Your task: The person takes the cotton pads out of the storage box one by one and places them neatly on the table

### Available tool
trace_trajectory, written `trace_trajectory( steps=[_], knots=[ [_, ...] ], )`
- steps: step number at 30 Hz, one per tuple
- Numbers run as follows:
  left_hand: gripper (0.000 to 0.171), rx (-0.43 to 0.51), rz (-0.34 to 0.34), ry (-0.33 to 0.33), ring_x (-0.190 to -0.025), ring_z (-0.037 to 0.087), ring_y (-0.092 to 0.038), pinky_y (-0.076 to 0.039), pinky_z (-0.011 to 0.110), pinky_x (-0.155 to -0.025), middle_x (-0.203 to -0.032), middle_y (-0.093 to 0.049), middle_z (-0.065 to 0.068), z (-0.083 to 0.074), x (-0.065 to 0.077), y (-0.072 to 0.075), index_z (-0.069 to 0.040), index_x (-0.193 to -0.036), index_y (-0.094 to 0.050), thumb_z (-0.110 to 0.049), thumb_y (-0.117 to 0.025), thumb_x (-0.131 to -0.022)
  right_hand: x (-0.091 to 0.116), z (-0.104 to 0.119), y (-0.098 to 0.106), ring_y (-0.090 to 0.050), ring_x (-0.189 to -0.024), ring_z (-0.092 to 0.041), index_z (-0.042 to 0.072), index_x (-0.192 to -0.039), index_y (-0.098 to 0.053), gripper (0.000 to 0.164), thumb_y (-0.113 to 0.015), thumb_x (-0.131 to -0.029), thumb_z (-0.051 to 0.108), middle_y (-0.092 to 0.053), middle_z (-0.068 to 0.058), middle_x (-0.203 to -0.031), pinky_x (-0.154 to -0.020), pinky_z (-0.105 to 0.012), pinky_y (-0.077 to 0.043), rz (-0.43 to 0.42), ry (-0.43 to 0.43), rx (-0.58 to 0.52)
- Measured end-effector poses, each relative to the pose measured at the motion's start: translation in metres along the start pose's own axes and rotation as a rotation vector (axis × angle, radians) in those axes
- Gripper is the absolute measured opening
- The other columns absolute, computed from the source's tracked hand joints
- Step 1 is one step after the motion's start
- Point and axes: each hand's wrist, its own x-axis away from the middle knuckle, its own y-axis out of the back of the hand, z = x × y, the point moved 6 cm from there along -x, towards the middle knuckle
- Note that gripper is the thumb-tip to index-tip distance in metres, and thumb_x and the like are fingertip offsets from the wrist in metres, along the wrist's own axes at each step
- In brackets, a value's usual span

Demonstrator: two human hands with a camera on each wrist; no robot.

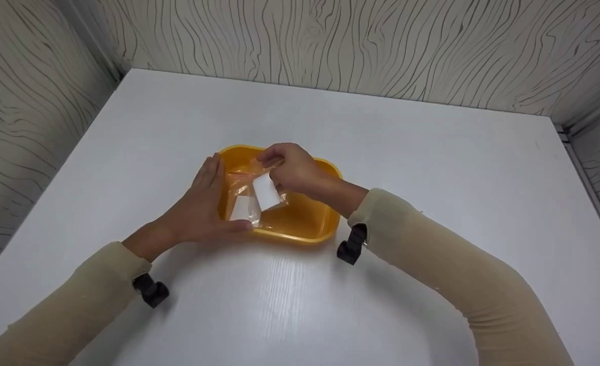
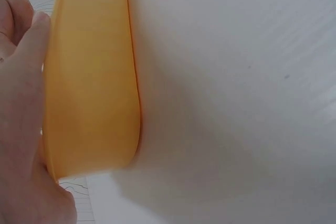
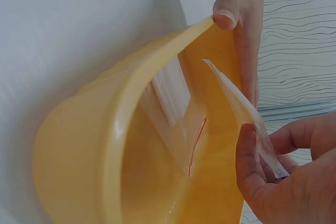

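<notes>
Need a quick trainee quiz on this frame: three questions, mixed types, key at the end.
1. What does the right hand pinch?
A) a lid
B) a clear bag
C) a cloth

2. True or false: the left hand touches the yellow bin at its left end.

3. Fill in: the other bag, inside the bin, has a ___ stripe.

Key: 1 B; 2 true; 3 red.
</notes>
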Motion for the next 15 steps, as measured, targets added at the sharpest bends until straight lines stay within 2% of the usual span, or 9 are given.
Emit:
trace_trajectory(
  steps=[2,8,15],
  knots=[
    [0.137,-0.002,-0.002,-0.002,-0.155,0.036,0.013,-0.019,0.056,-0.121,-0.168,0.017,0.019,0.0003,0.0003,-0.0004,0.002,-0.159,0.013,-0.073,-0.07,-0.079,0.0026,0.0001,-0.0008,-0.06,-0.093,-0.021,0.002,-0.134,-0.06,0.043,-0.05,-0.094,-0.011,-0.06,-0.012,-0.132,-0.081,-0.028,-0.059,0.001,0.015,0.001],
    [0.136,-0.005,-0.004,-0.03,-0.154,0.035,0.015,-0.009,0.054,-0.124,-0.167,0.017,0.02,-0.0014,0.0026,-0.0003,0.005,-0.158,0.011,-0.074,-0.068,-0.081,0.0089,0.0016,-0.0029,-0.054,-0.078,-0.019,0.002,-0.131,-0.061,0.044,-0.047,-0.092,-0.012,-0.061,-0.009,-0.127,-0.07,-0.026,-0.054,0.001,0.067,-0.043],
    [0.137,-0.01,-0.004,-0.032,-0.154,0.034,0.017,-0.008,0.053,-0.124,-0.167,0.019,0.019,0.0,0.0019,-0.0004,0.004,-0.158,0.012,-0.075,-0.068,-0.08,0.0108,0.003,0.0002,-0.057,-0.082,-0.019,0.002,-0.132,-0.062,0.044,-0.048,-0.093,-0.011,-0.062,-0.009,-0.129,-0.071,-0.025,-0.055,-0.007,0.08,-0.014]
  ],
)
